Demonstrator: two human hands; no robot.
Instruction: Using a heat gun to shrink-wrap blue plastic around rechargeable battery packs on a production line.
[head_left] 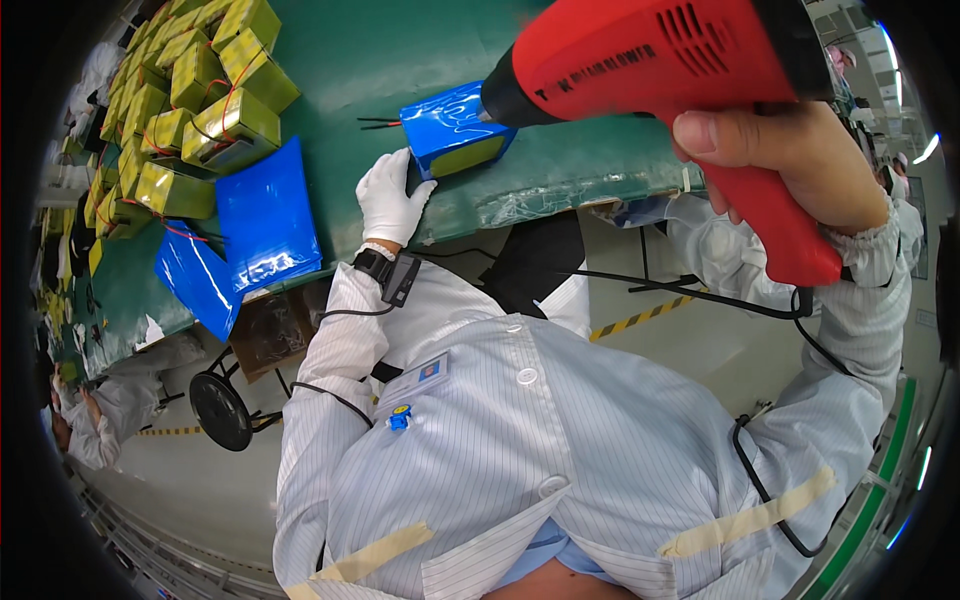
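My right hand [790, 160], bare, is closed around the handle of a red heat gun [640, 60] with a black front. Its metal nozzle tip points left, right at the top of a battery pack [455, 125] in shiny blue shrink wrap. The wrap is wrinkled on top, and a yellow-green face shows at the pack's near end. Two thin leads, red and black, stick out on its left. My left hand [388, 200], in a white glove, grips the pack's near left corner between thumb and fingers; some fingers are hidden.
On the green-topped table [350, 60], several yellow-green battery packs [235, 130] with red and black leads are heaped at the left. Flat blue wrap sleeves [268, 215] lie at the near edge. A black cord [690, 290] hangs from the heat gun across my front. A round stool [220, 410] stands below left.
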